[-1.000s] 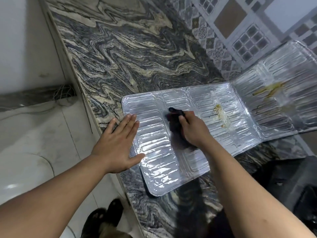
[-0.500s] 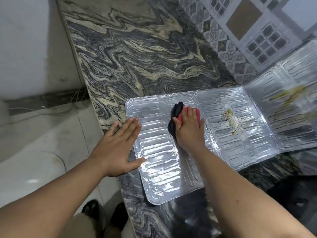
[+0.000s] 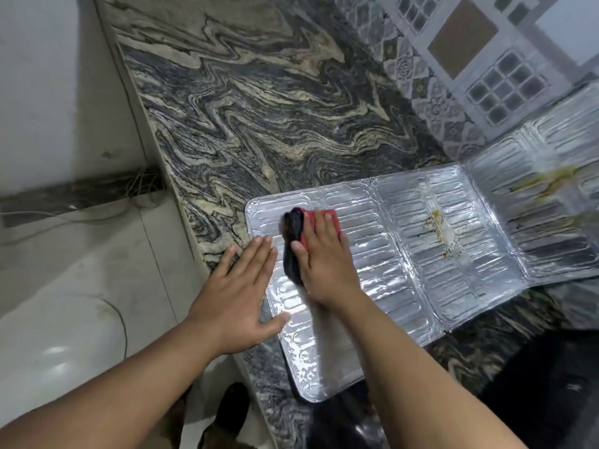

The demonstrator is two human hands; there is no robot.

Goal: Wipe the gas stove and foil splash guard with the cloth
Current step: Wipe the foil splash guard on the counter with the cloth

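Observation:
A ribbed foil splash guard (image 3: 382,254) lies unfolded on the marbled counter; its right panel leans up against the tiled wall. Brown grease stains mark the middle panel (image 3: 440,231) and the raised panel (image 3: 547,183). My right hand (image 3: 324,260) presses a black and red cloth (image 3: 293,234) flat on the left panel, near its far edge. My left hand (image 3: 236,296) lies flat with fingers spread on the foil's left edge, pinning it to the counter. The dark stove (image 3: 551,384) shows only partly at the lower right.
The grey and cream marbled counter (image 3: 259,108) stretches away to the far left. A patterned tiled wall (image 3: 486,59) stands at the right. Left of the counter edge lie white floor tiles (image 3: 81,254) and cables. My feet (image 3: 227,416) show below.
My right hand slid the cloth up and to the left across the foil panel, toward its far left corner. The left hand stayed pressed on the foil's edge.

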